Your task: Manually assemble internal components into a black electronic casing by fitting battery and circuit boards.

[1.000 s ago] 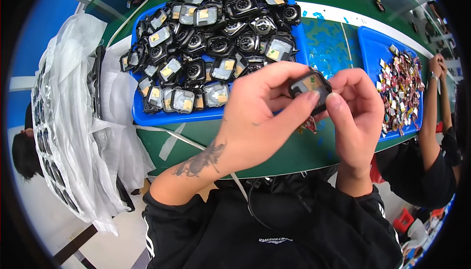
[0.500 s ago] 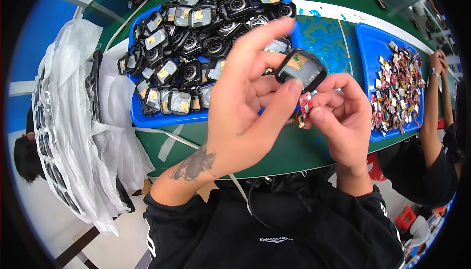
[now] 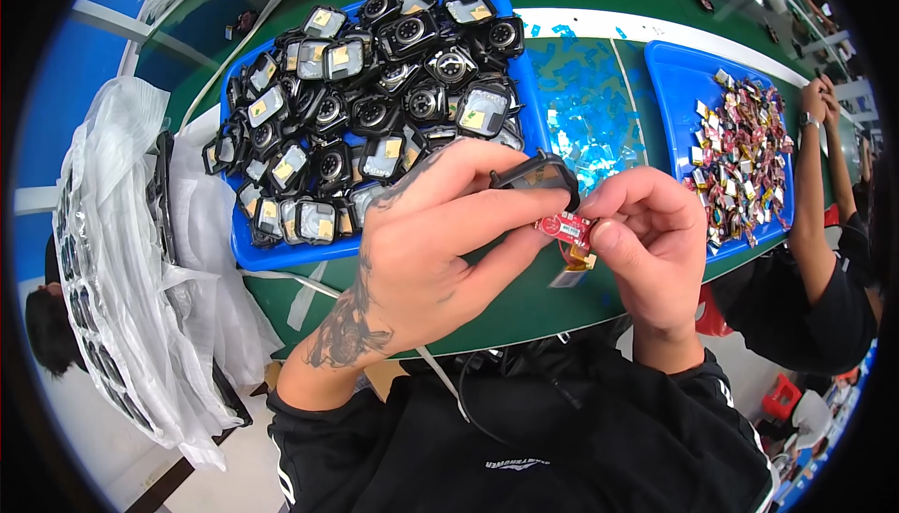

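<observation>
clasps a black watch case (image 3: 543,174) in the left hand (image 3: 440,241), right of frame center; pinches a red circuit board (image 3: 565,228) just below, between thumb and forefinger of the right hand (image 3: 653,243).

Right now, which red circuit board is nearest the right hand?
The red circuit board pinched by the right hand; the other boards lie heaped in the blue tray on the right.

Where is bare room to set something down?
On the green tabletop, between left hand, right hand and near edge; also the upper-left floor of the right blue plastic tray. Crowded: the left blue plastic tray, heaped with black watch cases.
</observation>
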A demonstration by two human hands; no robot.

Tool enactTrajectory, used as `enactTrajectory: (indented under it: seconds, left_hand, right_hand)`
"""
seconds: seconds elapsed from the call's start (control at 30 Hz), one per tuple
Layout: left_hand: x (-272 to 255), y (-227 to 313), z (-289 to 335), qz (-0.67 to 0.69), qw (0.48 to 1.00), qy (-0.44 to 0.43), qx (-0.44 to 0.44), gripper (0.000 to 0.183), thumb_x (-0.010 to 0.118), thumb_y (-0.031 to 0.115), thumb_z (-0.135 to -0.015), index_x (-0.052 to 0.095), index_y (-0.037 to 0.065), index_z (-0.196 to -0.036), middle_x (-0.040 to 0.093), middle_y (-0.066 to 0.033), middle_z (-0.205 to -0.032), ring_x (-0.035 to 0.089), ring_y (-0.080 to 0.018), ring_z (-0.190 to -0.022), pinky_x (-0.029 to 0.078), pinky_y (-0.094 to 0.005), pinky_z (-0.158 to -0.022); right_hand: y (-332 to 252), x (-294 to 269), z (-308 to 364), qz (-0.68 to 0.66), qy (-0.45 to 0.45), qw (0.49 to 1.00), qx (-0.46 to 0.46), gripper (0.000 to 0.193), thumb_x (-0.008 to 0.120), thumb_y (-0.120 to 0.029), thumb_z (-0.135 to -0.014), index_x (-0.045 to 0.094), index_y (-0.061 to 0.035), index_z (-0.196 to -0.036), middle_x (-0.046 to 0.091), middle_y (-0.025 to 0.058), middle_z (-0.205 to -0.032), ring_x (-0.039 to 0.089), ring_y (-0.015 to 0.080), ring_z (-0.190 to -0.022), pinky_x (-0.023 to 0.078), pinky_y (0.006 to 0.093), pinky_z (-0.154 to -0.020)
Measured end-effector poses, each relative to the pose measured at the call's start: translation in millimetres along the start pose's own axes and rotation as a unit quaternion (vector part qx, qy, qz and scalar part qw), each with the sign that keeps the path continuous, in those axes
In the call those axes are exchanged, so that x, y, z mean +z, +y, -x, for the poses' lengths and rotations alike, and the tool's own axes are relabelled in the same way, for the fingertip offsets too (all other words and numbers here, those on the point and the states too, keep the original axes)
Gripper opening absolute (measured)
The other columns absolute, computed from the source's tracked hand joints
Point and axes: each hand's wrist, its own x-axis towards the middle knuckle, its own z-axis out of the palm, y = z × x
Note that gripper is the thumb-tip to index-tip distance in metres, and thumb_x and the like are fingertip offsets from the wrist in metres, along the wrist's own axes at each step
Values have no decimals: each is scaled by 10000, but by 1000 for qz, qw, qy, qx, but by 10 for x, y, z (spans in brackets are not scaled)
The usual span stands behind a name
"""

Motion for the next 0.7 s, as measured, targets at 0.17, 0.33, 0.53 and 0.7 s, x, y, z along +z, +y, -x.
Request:
enactTrajectory:
  seconds: [0.17,0.33,0.53,0.7]
  left_hand:
    - [-15,-25,-23,41,997,-59,0,256,767,-59,-709,754,17,-953,642,-133,-1010,621,-116,-753,463,-214,-598]
    - [59,10,-10,277,932,-76,-220,111,687,-104,-807,705,-95,-916,625,-136,-1000,662,-137,-842,571,-214,-697]
    - [155,-1,13,306,928,-46,-209,244,641,-127,-832,656,-85,-1071,620,-126,-1017,671,-157,-920,573,-250,-802]
    - [152,-28,29,329,919,-40,-212,390,601,-127,-862,552,-59,-1243,654,-140,-1108,670,-167,-1001,555,-271,-880]
  right_hand:
    - [-22,-108,-42,14,-35,999,-7,95,628,68,-887,594,65,-975,636,91,-953,629,107,-852,511,224,-751]
    - [-9,-116,-22,46,-49,998,-2,135,654,66,-868,584,59,-982,608,90,-961,608,94,-859,510,220,-754]
    - [55,16,-36,198,53,976,-67,297,697,100,-813,546,31,-1059,623,74,-929,615,94,-815,516,214,-705]
    - [46,9,-72,240,64,966,-73,392,732,73,-795,485,3,-1091,629,53,-861,596,74,-737,469,190,-643]
